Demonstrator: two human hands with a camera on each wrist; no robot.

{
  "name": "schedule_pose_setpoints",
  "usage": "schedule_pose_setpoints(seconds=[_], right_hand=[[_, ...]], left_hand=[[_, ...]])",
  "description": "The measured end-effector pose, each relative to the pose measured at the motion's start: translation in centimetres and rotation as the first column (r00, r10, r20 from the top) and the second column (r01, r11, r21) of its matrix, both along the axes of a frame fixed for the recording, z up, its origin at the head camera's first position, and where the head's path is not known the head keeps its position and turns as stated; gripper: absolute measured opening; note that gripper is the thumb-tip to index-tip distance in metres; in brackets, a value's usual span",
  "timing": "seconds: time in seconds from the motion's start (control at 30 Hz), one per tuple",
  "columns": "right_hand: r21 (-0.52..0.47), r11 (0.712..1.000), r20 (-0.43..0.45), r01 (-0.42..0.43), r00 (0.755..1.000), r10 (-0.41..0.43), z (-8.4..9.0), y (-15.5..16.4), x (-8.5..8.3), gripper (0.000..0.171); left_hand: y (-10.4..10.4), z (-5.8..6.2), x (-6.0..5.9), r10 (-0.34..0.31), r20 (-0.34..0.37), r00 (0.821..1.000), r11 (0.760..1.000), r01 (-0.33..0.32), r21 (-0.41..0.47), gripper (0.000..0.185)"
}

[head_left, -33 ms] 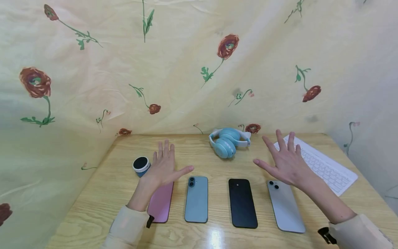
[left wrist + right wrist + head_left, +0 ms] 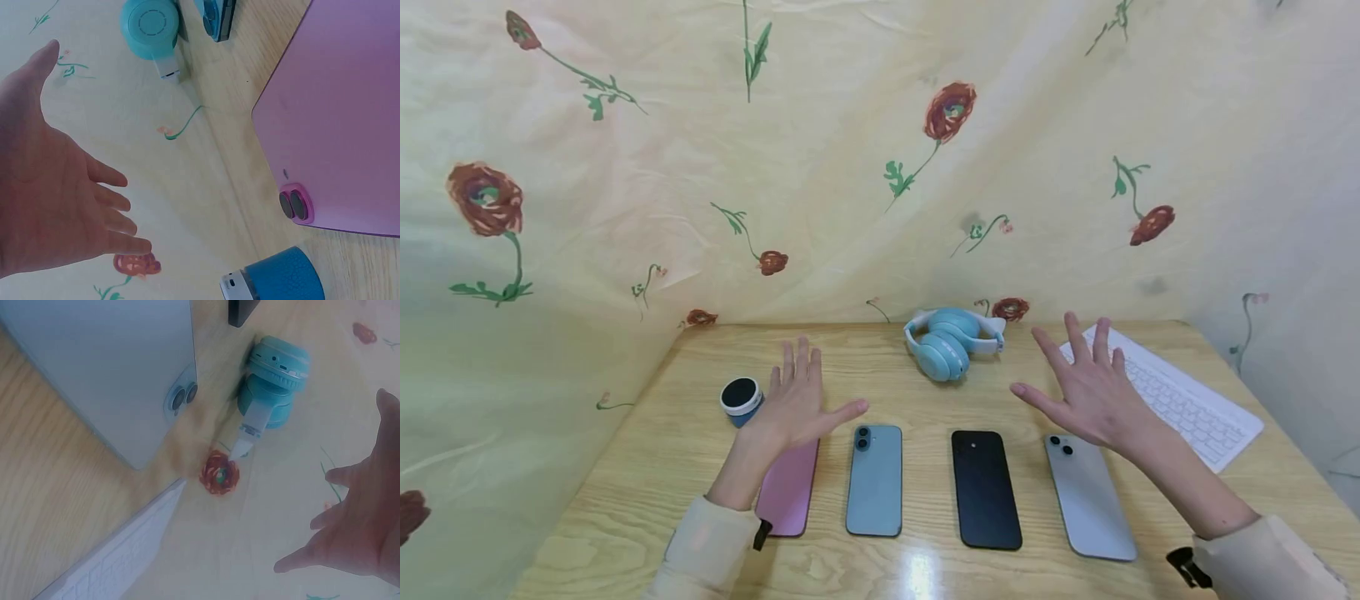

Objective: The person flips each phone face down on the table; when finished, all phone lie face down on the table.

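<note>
My left hand (image 2: 787, 410) hovers palm down with straight fingers and thumb out, holding nothing. Under its wrist lies a pink phone (image 2: 790, 492), partly hidden in the head view; its two lenses show in the left wrist view. Beside it are a light blue phone (image 2: 875, 483) and a black phone (image 2: 987, 492), both back side up. My right hand (image 2: 1093, 402) is likewise spread and holds nothing, above the top end of a silvery phone (image 2: 1093, 504). In the right wrist view its fingers (image 2: 337, 515) are well away from that phone.
Light blue headphones (image 2: 946, 343) lie folded at the back of the wooden table (image 2: 625, 500). A small blue and white cylinder with a black top (image 2: 741, 395) stands left of my left hand. A white keyboard (image 2: 1187, 408) lies slanted at the right. Flowered cloth (image 2: 820, 167) hangs behind.
</note>
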State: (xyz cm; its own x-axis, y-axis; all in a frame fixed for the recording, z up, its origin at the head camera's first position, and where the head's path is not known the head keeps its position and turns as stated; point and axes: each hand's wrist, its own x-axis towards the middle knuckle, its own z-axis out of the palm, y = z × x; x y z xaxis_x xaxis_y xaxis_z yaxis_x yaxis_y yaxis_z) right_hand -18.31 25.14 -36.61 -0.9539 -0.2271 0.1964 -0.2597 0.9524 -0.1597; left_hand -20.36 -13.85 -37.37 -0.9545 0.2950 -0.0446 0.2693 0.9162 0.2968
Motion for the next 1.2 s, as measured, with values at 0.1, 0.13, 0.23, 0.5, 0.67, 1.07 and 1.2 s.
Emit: schedule_pose_setpoints(seconds=[0.1, 0.13, 0.23, 0.5, 0.67, 1.07, 1.2], right_hand=[[-0.007, 1.000, -0.003, -0.003, 1.000, 0.003, -0.1, -0.1, 0.0, 0.089], [-0.010, 1.000, -0.006, -0.004, 1.000, 0.004, -0.2, -0.1, 0.0, 0.089], [-0.021, 1.000, -0.010, -0.011, 1.000, 0.011, -0.3, -0.2, -0.1, 0.090], [-0.349, 0.919, -0.156, -0.186, 0.978, 0.139, -1.8, -5.0, -0.4, 0.078], [-0.478, 0.795, -0.243, -0.373, 0.926, 0.289, -2.7, -12.9, -0.5, 0.066], [-0.447, 0.781, -0.019, -0.437, 0.877, 0.480, -6.7, -25.4, 2.3, 0.054], [-0.410, 0.804, 0.011, -0.431, 0.879, 0.477, -7.4, -26.8, 2.8, 0.053]], left_hand=[[0.0, -0.1, 0.0, -0.004, 0.002, 1.000, 1.000, 0.004, -0.011, 0.123], [0.0, -0.1, 0.0, -0.006, 0.004, 1.000, 1.000, 0.006, -0.013, 0.123], [-0.2, -0.3, 0.0, -0.007, 0.030, 1.000, 1.000, 0.006, 0.005, 0.122], [-1.5, -1.0, 2.2, 0.063, 0.037, 0.997, 0.950, -0.071, 0.303, 0.102], [-1.7, -2.6, 5.4, 0.165, -0.093, 0.982, 0.952, -0.133, 0.276, 0.088], [-1.2, -7.0, 9.7, 0.244, -0.060, 0.968, 0.969, -0.242, 0.051, 0.082], [-1.1, -7.5, 9.8, 0.204, -0.045, 0.978, 0.978, -0.202, 0.044, 0.075]])
